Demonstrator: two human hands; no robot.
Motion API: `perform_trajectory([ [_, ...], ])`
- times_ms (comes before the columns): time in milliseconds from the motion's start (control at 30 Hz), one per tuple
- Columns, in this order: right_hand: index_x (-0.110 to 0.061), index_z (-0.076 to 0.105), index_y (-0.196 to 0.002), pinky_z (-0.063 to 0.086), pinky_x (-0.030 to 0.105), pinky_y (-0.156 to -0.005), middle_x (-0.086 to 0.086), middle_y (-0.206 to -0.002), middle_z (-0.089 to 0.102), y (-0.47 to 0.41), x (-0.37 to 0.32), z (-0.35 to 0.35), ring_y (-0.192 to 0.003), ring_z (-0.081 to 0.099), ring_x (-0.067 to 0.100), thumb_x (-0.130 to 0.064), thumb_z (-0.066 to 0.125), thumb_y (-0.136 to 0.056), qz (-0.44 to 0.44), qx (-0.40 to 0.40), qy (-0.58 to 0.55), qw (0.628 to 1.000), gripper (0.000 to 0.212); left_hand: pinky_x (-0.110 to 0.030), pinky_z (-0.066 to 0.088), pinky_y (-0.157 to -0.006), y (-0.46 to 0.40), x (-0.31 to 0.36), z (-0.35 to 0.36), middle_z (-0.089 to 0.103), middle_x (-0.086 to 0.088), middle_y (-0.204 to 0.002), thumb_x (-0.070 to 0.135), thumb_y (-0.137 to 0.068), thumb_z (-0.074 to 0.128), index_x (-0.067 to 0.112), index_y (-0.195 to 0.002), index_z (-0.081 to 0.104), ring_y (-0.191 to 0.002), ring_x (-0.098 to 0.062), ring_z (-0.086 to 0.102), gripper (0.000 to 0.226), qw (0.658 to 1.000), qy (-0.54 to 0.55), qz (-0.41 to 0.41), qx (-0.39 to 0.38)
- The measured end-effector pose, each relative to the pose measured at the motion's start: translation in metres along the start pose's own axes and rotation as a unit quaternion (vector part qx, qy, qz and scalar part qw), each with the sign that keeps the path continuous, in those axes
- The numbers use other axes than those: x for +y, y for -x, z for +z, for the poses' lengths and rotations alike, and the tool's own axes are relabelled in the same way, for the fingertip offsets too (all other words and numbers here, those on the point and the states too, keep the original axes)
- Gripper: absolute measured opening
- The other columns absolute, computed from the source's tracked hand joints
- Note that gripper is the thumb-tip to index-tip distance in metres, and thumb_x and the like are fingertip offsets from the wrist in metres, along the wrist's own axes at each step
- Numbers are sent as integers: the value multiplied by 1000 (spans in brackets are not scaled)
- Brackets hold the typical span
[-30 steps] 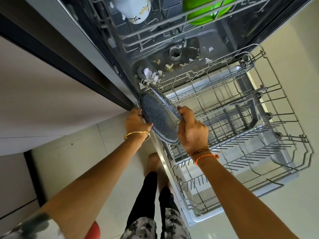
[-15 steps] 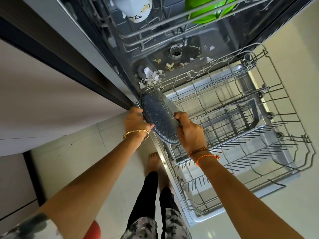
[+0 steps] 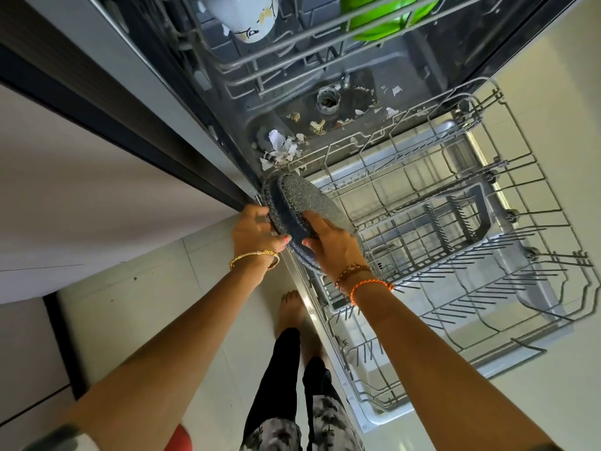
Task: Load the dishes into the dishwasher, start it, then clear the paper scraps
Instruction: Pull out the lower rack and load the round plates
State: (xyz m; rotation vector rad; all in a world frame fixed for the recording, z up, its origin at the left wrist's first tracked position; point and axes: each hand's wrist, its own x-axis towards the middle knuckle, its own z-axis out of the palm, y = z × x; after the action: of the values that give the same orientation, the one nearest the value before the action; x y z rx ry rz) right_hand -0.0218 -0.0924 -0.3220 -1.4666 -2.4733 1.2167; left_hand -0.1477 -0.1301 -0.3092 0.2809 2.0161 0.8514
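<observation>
I judged the loading step to be in hand: a speckled dark plate point(image 3: 312, 203) was held on edge at the centre of the frame, over the near-left corner of the pulled-out lower rack point(image 3: 487, 255). It looked as if there might be two plates stacked, since I saw a second rim beside the first, but I could not tell for sure. My left hand point(image 3: 257, 232) had its fingers curled round the plate's left rim, thumb at the lower edge. My right hand point(image 3: 331, 242) gripped the lower right rim, fingers wrapped over the face.

The next move, as I read it, called for tipping the plate upright and lowering it between the tines of the lower rack, then letting go once it stood alone. The risk was the rim catching a wire or the plate slipping from the grip.

The lower rack held no dishes that I could see, only its grey tine insert at the centre right. The upper rack point(image 3: 276, 65), at the top of the frame, carried a white cup point(image 3: 240, 14) and a green dish point(image 3: 380, 14). Paper scraps point(image 3: 283, 149) lay scattered on the dishwasher floor point(image 3: 357, 89) around the filter, above the plate in the frame, so that clearing step was not yet done.
</observation>
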Motion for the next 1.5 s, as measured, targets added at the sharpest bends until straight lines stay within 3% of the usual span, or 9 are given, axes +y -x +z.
perform_trajectory([
  [300,-13,40,-137,38,38,-105,10,-141,39,22,13,6,-124,43,26,-21,48,-95,18,31,-19,999,44,-41,55,-77,11,-13,2,61,-13,-117,1,-71,75,6,-121,54,-93,-31,65,55,990,-91,83,74],
  [400,-6,49,-127,47,37,-95,13,-129,48,34,11,-1,-112,51,28,-14,52,-92,16,99,-28,995,37,-38,53,-69,25,-15,4,60,-13,-114,5,-73,74,4,-114,58,-89,-30,63,44,966,-147,170,130],
  [633,-4,58,-108,46,29,-75,11,-113,51,63,-14,-41,-96,56,25,-9,53,-89,48,154,-61,985,20,-26,50,-65,72,-6,0,60,-24,-99,-8,-76,65,-5,-99,62,-77,-31,64,24,923,-171,334,82],
  [800,0,58,-95,44,30,-64,8,-87,54,105,-75,-87,-76,50,19,-13,57,-83,98,323,-211,917,18,-32,54,-55,142,33,-25,65,-17,-81,5,-79,47,0,-83,67,-63,-31,65,21,879,-200,422,100],
  [900,-3,59,-92,37,10,-58,6,-81,56,129,-121,-121,-72,51,16,-9,57,-87,113,372,-303,870,8,-34,55,-59,189,62,-41,63,-21,-86,6,-83,49,-5,-86,66,-64,-34,64,20,890,-120,423,121],
  [1067,-14,53,-78,36,10,-53,-10,-60,47,151,-196,-193,-53,47,-3,-5,53,-92,13,440,-391,808,17,-40,52,-68,247,112,-85,49,-8,-95,0,-89,49,-6,-98,59,-75,-26,57,15,866,-22,477,146],
  [1200,-25,49,-68,36,37,-52,3,-55,41,158,-265,-243,-53,38,16,-19,53,-90,-130,407,-438,791,22,-28,51,-83,258,157,-133,50,-8,-96,9,-90,47,-8,-96,56,-86,-25,54,21,834,29,504,224],
  [1300,-22,54,-67,38,29,-49,-2,-53,49,156,-329,-267,-53,44,18,-36,54,-78,-194,341,-465,793,18,-6,33,-92,256,189,-183,55,-24,-101,13,-87,49,-14,-100,55,-97,-21,48,30,803,71,505,307],
  [1500,-20,58,-70,38,15,-42,-7,-54,55,135,-459,-245,-48,48,4,-18,50,-92,-214,190,-503,815,24,-44,41,-96,264,204,-310,44,-3,-114,12,-90,56,0,-121,46,-105,-13,41,35,805,136,442,372],
])
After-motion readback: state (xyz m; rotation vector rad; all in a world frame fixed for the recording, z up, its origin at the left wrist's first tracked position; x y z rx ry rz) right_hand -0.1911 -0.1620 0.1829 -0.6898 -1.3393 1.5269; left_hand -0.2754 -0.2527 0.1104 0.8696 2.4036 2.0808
